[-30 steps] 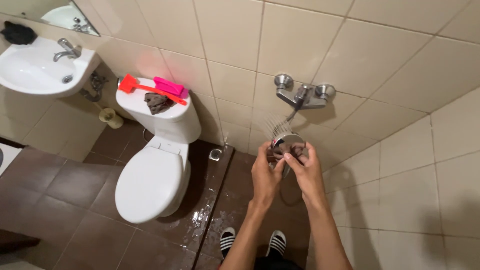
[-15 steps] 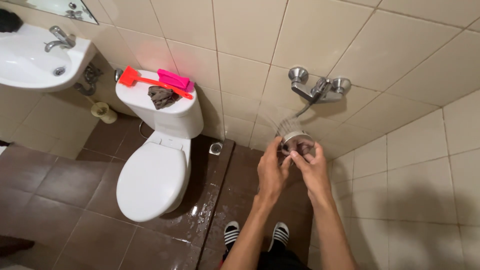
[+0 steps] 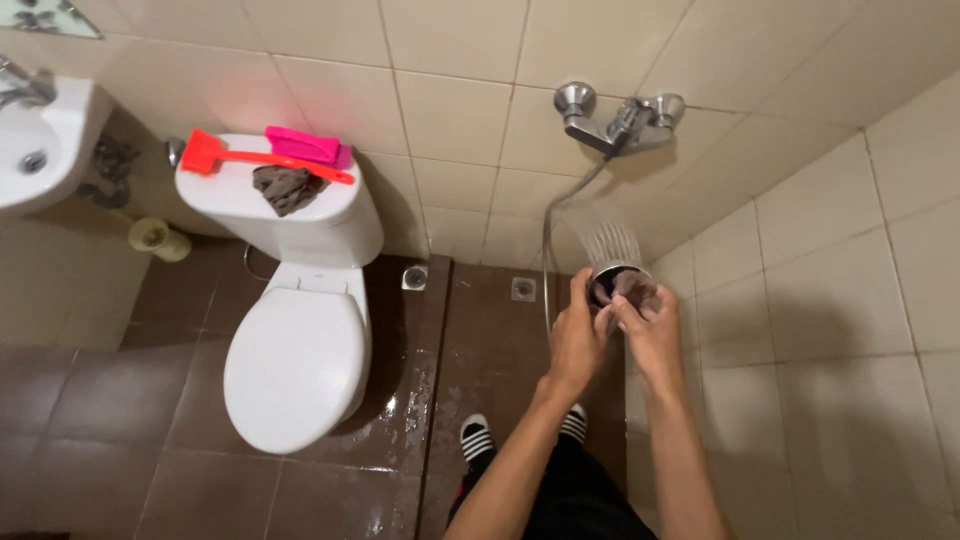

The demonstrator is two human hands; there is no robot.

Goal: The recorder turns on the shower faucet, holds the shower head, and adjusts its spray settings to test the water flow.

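We hold the shower head [image 3: 618,283] at four o'clock, spraying up at the wall. Our left hand [image 3: 580,335] and right hand [image 3: 648,325] wrap fingers around it. The toilet [image 3: 295,340] sits at nine o'clock.

No packages, labels, signs or screens show anywhere in this tiled bathroom.

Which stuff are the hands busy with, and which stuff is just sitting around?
In use: the left hand and right hand hold the round shower head, spraying water; its hose runs up to the wall tap.

Lying about: toilet, orange brush, pink brush, brown rag, sink.
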